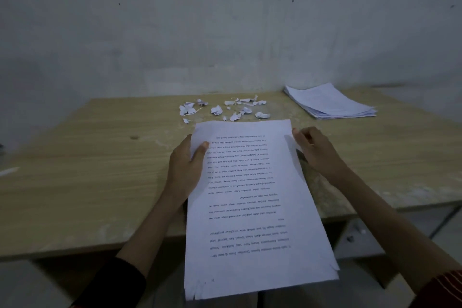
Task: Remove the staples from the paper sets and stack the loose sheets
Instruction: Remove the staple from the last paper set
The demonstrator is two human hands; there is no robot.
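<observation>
Paper set (250, 207) at centre, held above table (87, 170), text upside down. Near half overhangs table's front edge, near corners ragged.
Left hand (186, 170) grasps set's 9 o'clock edge, thumb (200, 149) on top sheet.
Right hand (316, 151) at 2 o'clock edge of set, fingers curled, pinching sheet edges.
Torn paper scraps (222, 109) at 12 o'clock, just beyond set's far edge.
Stack of loose sheets (330, 102) at 1 o'clock, by wall, well apart from set.
Bare tabletop from 9 to 10 o'clock.
</observation>
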